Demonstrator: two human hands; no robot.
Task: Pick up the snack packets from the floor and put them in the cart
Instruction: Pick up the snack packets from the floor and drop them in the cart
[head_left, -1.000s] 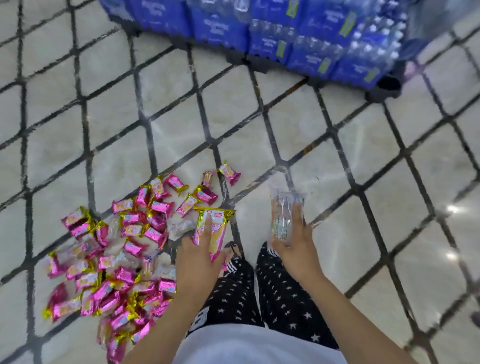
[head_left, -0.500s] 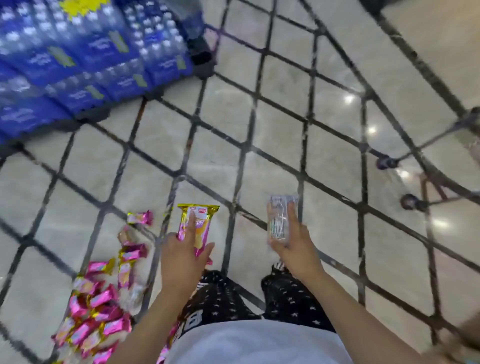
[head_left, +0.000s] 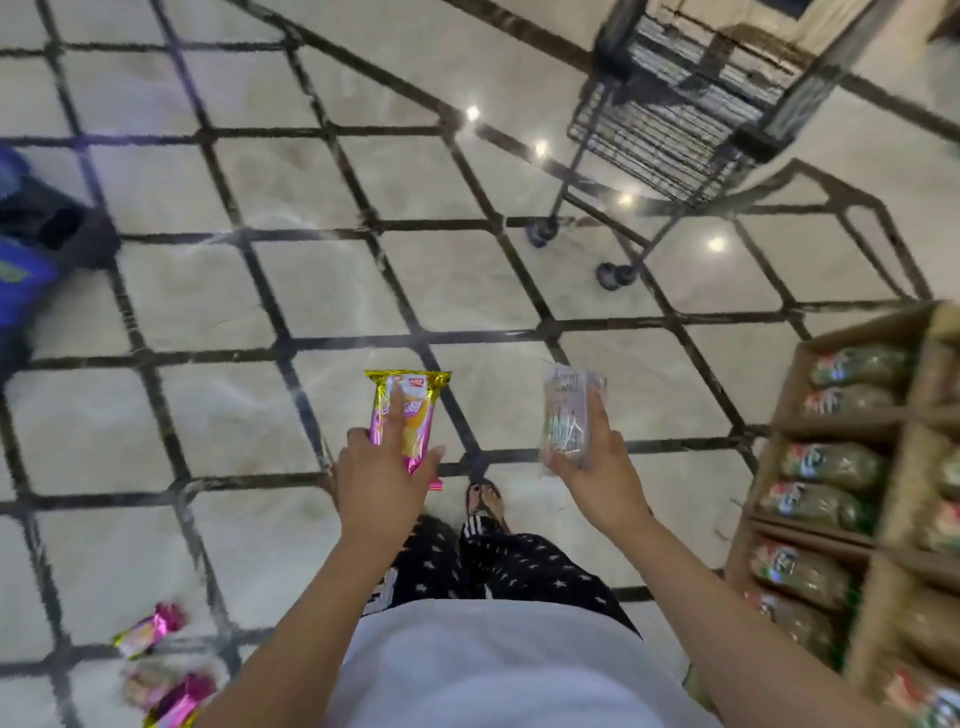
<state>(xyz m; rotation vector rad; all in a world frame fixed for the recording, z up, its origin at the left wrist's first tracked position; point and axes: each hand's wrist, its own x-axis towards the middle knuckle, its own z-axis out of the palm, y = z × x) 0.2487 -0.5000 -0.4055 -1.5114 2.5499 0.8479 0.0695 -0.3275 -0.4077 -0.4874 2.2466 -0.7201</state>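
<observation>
The left hand (head_left: 387, 480) gripped a pink packet (head_left: 407, 415); the right hand (head_left: 597, 475) gripped a clear packet (head_left: 567, 418). The cart (head_left: 675, 119) stood far right; both packets needed carrying over its rim before release.

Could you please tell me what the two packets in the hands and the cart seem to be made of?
Pink packet: glossy foil-like film, gold crimped end shines. Clear packet: transparent plastic, contents show through. Cart: dark wire mesh, probably coated metal.

One pink packet (head_left: 402, 415), one clear packet (head_left: 566, 421), roughly three floor packets (head_left: 153, 630), one cart (head_left: 670, 119)
</observation>
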